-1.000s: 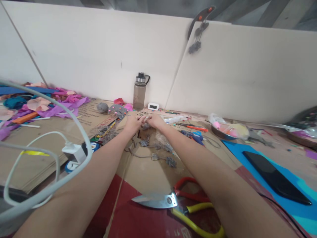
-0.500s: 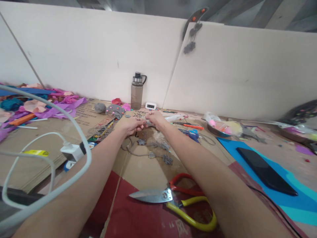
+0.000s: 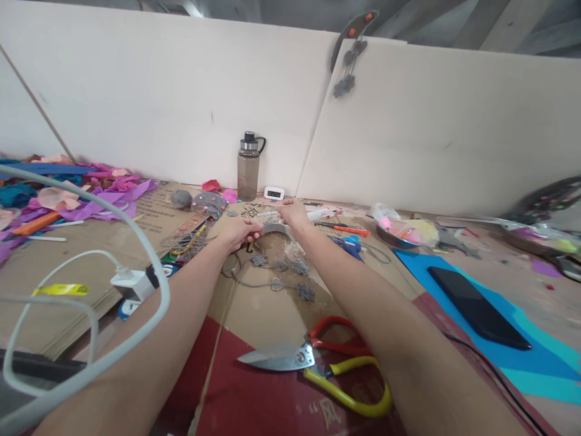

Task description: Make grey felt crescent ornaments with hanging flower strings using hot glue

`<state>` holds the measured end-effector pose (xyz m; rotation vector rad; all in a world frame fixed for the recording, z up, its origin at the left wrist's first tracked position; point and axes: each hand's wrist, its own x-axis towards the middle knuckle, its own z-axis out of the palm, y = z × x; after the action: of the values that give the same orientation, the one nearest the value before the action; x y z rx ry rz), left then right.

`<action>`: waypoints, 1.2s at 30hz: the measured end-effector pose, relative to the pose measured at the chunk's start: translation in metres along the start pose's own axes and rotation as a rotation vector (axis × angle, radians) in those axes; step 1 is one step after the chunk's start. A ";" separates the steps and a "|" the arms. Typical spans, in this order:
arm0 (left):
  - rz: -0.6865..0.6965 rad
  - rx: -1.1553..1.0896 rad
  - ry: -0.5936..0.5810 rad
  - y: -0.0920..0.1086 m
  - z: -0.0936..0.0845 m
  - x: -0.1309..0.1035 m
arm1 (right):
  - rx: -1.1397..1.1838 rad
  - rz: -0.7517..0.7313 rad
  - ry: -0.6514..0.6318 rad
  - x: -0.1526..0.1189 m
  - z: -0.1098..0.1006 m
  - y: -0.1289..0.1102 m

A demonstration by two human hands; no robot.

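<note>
Near the far end of the cardboard, my left hand (image 3: 246, 233) pinches the left end of a grey curved strip (image 3: 276, 228). My right hand (image 3: 293, 213) is just beyond the strip's right end, fingers bent together above some thin pale sticks; what they hold, if anything, is hidden. Nearer me lies a grey cord (image 3: 249, 283) with small grey flower-shaped pieces (image 3: 305, 292). Large scissors (image 3: 299, 357) with one red and one yellow handle rest open between my forearms.
A water bottle (image 3: 248, 169) and small digital clock (image 3: 274, 193) stand by the white board. Right are an orange-handled tool (image 3: 347, 229), blue glue gun (image 3: 349, 245), bowl (image 3: 399, 235) and black phone (image 3: 476, 306). A white cable (image 3: 152, 254) loops at left, before coloured scraps (image 3: 106, 197).
My right hand has moved a little right and away from my left hand, so the grey curved strip shows between them. The view has shifted slightly.
</note>
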<state>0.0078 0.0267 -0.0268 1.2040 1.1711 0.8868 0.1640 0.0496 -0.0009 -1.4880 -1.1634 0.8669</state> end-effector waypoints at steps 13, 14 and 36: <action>-0.030 0.098 0.014 -0.001 0.004 0.000 | -0.674 -0.648 -0.482 -0.119 -0.059 0.022; -0.026 0.099 0.016 -0.002 0.005 0.000 | -0.721 -0.658 -0.496 -0.125 -0.058 0.024; 0.117 -0.012 0.111 -0.006 0.002 -0.007 | -0.704 -0.483 0.055 -0.105 -0.150 0.022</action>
<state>0.0080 0.0179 -0.0317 1.2366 1.1911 1.0588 0.2804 -0.0937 0.0073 -1.6367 -1.7969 0.0698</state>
